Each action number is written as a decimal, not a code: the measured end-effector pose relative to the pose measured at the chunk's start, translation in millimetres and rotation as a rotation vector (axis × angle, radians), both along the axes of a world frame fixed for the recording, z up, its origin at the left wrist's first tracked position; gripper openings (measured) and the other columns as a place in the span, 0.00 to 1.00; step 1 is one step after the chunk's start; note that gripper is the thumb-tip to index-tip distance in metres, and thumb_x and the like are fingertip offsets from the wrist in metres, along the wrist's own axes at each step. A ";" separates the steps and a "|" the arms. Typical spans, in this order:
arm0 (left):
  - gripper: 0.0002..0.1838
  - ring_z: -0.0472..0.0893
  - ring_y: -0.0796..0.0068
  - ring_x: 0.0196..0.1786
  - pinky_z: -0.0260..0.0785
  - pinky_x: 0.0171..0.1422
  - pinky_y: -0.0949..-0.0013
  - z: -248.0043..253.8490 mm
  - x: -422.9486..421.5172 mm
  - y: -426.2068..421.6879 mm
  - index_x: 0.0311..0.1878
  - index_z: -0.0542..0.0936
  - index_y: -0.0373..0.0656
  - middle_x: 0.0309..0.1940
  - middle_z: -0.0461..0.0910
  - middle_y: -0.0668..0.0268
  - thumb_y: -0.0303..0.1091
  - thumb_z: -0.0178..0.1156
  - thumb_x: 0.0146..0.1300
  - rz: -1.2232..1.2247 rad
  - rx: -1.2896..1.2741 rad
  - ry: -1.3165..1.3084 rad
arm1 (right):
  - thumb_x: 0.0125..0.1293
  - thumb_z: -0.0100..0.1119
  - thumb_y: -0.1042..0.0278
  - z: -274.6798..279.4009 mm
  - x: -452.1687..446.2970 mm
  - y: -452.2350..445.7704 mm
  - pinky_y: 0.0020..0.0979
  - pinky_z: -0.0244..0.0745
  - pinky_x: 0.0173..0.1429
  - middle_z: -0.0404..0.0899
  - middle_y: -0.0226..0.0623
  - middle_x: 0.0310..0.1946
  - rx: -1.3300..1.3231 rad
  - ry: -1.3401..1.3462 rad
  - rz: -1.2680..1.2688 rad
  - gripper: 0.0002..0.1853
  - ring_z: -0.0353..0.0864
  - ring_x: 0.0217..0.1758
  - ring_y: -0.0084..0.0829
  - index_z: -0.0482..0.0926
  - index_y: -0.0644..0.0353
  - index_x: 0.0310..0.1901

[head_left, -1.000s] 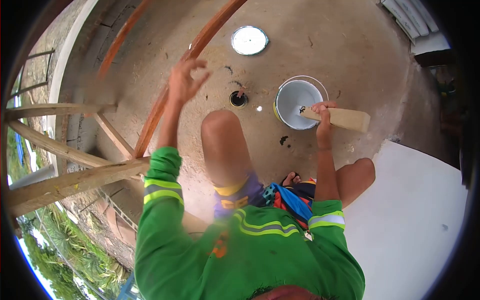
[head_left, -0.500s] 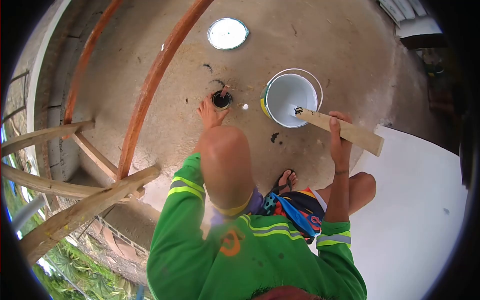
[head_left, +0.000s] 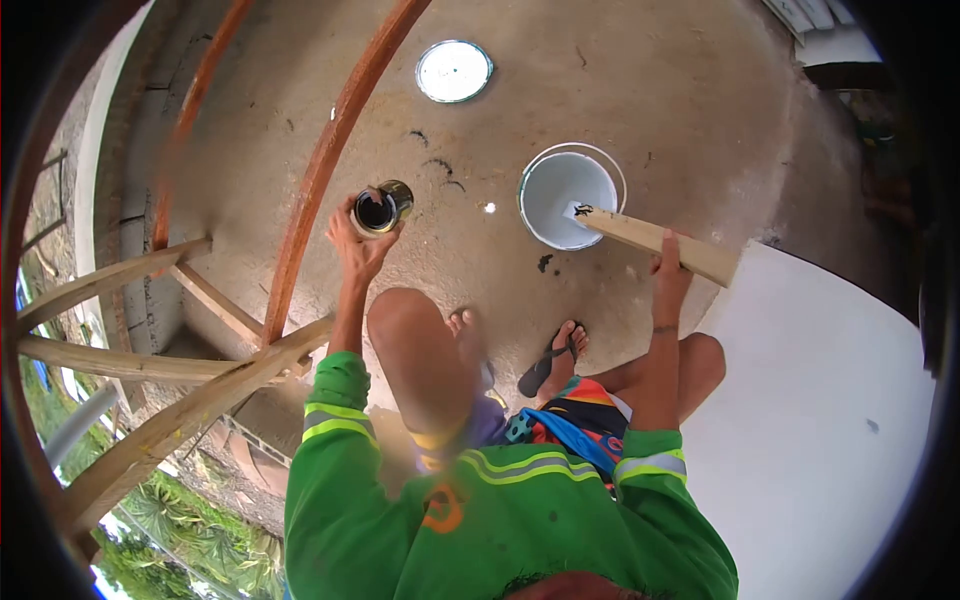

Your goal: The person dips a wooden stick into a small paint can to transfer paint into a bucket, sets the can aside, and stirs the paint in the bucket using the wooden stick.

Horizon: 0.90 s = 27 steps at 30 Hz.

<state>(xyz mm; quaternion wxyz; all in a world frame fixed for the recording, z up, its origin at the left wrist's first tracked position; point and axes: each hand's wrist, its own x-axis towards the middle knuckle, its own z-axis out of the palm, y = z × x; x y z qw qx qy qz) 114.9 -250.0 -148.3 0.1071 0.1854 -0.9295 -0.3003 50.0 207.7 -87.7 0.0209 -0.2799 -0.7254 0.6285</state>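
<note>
My left hand (head_left: 362, 248) is wrapped round a small tin can (head_left: 401, 205) with dark, glossy contents. The can is tilted off the floor, and a short reddish-brown piece shows at its mouth. In my right hand (head_left: 671, 272) is a flat wooden board (head_left: 640, 234), slanting over the rim of a white-lined bucket (head_left: 545, 205). Black smears mark the board's far end, which lies inside the bucket's outline; whether it touches the bottom I cannot tell. The bucket's wire handle (head_left: 622, 172) leans to the far right side.
A round white lid (head_left: 455, 72) lies on the concrete floor (head_left: 700, 120) beyond the bucket. Reddish and bare wooden beams (head_left: 318, 170) cross on my left. A white panel (head_left: 820, 420) lies to my right. Black spots (head_left: 545, 263) mark the floor near the bucket.
My left hand has lifted the can off the floor, tilting it and bringing it left. The board in my right hand has shifted slightly left, its near end lower. My left knee has moved left.
</note>
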 end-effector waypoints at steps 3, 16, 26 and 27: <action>0.45 0.67 0.57 0.64 0.52 0.69 0.52 86.6 7.3 0.9 0.61 0.69 0.44 0.55 0.73 0.62 0.43 0.80 0.38 0.048 -0.005 0.003 | 0.67 0.64 0.54 7.1 11.0 7.2 0.22 0.61 0.25 0.72 0.27 0.23 -0.006 -0.195 0.108 0.19 0.66 0.21 0.17 0.77 0.60 0.50; 0.43 0.68 0.54 0.61 0.53 0.67 0.50 432.4 124.6 67.7 0.60 0.70 0.45 0.55 0.72 0.58 0.43 0.80 0.39 0.231 0.102 -0.003 | 0.72 0.56 0.65 321.0 183.9 87.6 0.22 0.71 0.28 0.79 0.35 0.29 0.018 -0.518 0.424 0.26 0.74 0.26 0.19 0.63 0.63 0.67; 0.46 0.70 0.60 0.59 0.54 0.66 0.56 632.1 257.6 135.2 0.60 0.70 0.44 0.52 0.74 0.61 0.47 0.79 0.36 0.705 0.161 -0.055 | 0.66 0.55 0.62 375.4 250.6 205.4 0.28 0.67 0.21 0.77 0.37 0.29 0.198 -1.168 0.745 0.14 0.73 0.21 0.26 0.75 0.57 0.50; 0.46 0.70 0.60 0.59 0.54 0.67 0.56 633.8 281.1 138.8 0.60 0.70 0.44 0.52 0.74 0.61 0.47 0.80 0.36 0.723 0.110 -0.007 | 0.66 0.54 0.62 367.3 234.8 209.3 0.28 0.66 0.20 0.77 0.36 0.28 0.198 -1.101 0.745 0.13 0.72 0.20 0.26 0.75 0.57 0.50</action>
